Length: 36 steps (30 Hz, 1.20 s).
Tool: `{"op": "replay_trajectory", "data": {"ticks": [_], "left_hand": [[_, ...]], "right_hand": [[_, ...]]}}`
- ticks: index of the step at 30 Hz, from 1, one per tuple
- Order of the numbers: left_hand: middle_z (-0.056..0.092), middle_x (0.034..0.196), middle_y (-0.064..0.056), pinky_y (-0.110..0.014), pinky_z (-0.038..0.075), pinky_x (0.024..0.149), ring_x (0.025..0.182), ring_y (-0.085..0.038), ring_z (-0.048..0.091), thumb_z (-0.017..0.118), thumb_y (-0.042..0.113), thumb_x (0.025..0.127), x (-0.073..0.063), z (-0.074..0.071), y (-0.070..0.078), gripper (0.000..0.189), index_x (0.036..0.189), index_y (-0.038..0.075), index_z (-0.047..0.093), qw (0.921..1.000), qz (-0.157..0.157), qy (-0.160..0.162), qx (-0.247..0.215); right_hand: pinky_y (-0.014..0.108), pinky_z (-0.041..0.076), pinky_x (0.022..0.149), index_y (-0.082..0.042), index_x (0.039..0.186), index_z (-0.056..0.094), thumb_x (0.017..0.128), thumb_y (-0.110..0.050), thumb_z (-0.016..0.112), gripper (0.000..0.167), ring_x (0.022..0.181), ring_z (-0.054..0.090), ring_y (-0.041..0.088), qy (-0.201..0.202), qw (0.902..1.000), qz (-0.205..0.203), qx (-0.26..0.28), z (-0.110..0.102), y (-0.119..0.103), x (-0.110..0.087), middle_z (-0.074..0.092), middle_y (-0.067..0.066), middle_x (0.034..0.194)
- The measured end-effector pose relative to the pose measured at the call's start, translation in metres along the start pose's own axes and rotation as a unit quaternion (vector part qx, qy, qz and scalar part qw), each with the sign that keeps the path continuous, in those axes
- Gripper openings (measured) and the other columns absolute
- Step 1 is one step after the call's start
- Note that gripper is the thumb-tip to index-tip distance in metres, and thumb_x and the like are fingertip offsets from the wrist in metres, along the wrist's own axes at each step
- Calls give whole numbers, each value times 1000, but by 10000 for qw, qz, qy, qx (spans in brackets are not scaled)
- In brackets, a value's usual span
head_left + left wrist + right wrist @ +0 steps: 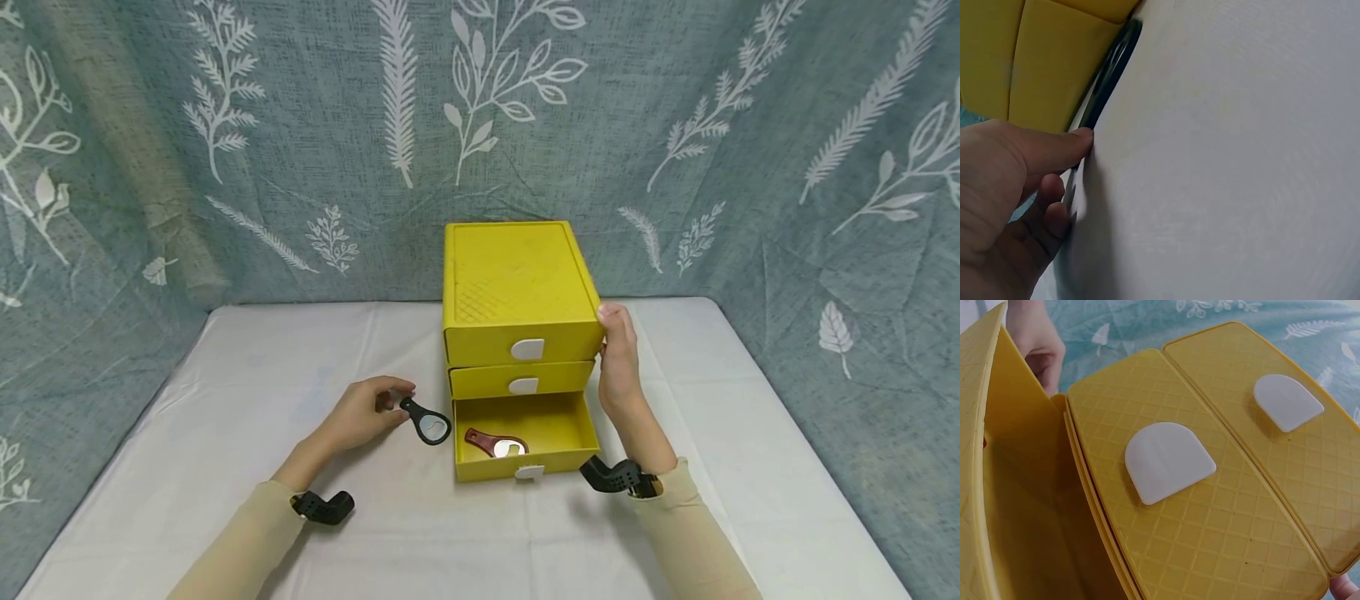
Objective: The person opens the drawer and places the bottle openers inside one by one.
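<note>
My left hand point(367, 412) pinches the narrow handle end of a black bottle opener point(431, 427) between thumb and fingers. In the left wrist view the opener point(1113, 75) appears almost edge-on, its rounded head pointing toward the yellow drawer unit point(1047, 69). My right hand point(621, 362) rests against the right side of the yellow drawer unit point(517, 275), near its upper front corner. The bottom drawer point(555, 462) is pulled out. Inside it lies a reddish-brown bottle opener point(491, 440) with a shiny round head.
Above the pulled-out drawer, the top drawer point(480, 346) and middle drawer point(480, 382) are closed, each with a white tab handle. A white cloth point(405, 533) covers the table. Behind hangs a blue-green leaf-patterned curtain point(315, 150).
</note>
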State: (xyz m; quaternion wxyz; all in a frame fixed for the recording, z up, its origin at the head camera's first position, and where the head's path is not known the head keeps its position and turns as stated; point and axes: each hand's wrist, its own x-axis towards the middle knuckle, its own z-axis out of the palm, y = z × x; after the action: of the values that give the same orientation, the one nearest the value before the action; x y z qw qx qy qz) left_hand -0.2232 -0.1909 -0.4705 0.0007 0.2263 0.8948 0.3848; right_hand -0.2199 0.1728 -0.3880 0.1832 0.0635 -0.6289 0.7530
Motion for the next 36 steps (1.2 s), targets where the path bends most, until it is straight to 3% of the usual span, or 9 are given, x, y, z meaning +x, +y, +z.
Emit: {"op": "replay_trajectory", "data": {"ticks": [2, 9, 15, 22, 26, 30, 33, 36], "left_hand": [[70, 104, -2, -31, 47, 70, 79, -17, 54, 78, 4, 83, -1, -2, -1, 34, 116, 3, 69, 9999, 44, -126, -54], [68, 99, 4, -31, 47, 73, 82, -16, 55, 81, 10, 82, -9, -10, -3, 26, 107, 9, 74, 9981, -38, -576, -192], [62, 86, 5, -27, 47, 69, 78, -14, 55, 81, 13, 82, -21, -13, -3, 16, 96, 14, 73, 9970, -52, -710, -303], [62, 83, 8, -27, 49, 68, 76, -12, 58, 81, 16, 83, -37, -11, -5, 13, 93, 17, 73, 9987, 121, -211, -449], [66, 82, 6, -28, 51, 68, 75, -14, 61, 81, 18, 83, -47, -10, 0, 13, 95, 17, 75, 9965, -151, 273, -774], [70, 85, 1, -27, 51, 65, 74, -21, 65, 78, 19, 87, -54, -10, 9, 15, 99, 12, 74, 9872, -450, 663, -1375], [71, 87, -2, -27, 50, 62, 72, -27, 66, 77, 18, 88, -56, -8, 20, 17, 101, 8, 74, 9812, -480, 749, -1712], [71, 85, -3, -26, 47, 61, 72, -28, 64, 77, 17, 87, -55, -4, 33, 17, 101, 7, 75, 9805, -405, 663, -1806]], "right_hand": [[34, 31, 86, -12, 100, 47, 94, -34, 48, 22, 92, 42, 19, -33, 10000, 0, 22, 0, 0, 0, 45, 5, 100], [35, 31, 87, -11, 101, 47, 94, -33, 48, 23, 92, 43, 19, -87, 9999, -4, 81, 0, -1, 0, 45, 6, 101], [35, 32, 87, -11, 102, 47, 95, -33, 47, 23, 93, 43, 20, -36, 10000, -16, 20, 0, 1, 0, 46, 6, 101], [34, 32, 87, -11, 102, 48, 95, -31, 48, 21, 93, 43, 19, 10, 10000, 36, 42, -1, 2, 0, 46, 6, 102], [34, 32, 87, -11, 100, 47, 95, -30, 47, 20, 93, 43, 19, 16, 10000, 50, 42, -1, 2, -1, 46, 6, 101], [34, 32, 87, -11, 99, 47, 95, -30, 47, 19, 93, 44, 19, 11, 10000, 44, 52, 0, 1, 0, 46, 5, 100], [35, 31, 86, -12, 99, 48, 94, -31, 48, 20, 94, 44, 19, 52, 9999, 79, 35, 1, 0, 1, 46, 5, 100], [35, 30, 85, -13, 99, 48, 93, -32, 48, 19, 95, 44, 19, 93, 9999, 127, 22, 1, -1, 1, 47, 4, 101]]}}
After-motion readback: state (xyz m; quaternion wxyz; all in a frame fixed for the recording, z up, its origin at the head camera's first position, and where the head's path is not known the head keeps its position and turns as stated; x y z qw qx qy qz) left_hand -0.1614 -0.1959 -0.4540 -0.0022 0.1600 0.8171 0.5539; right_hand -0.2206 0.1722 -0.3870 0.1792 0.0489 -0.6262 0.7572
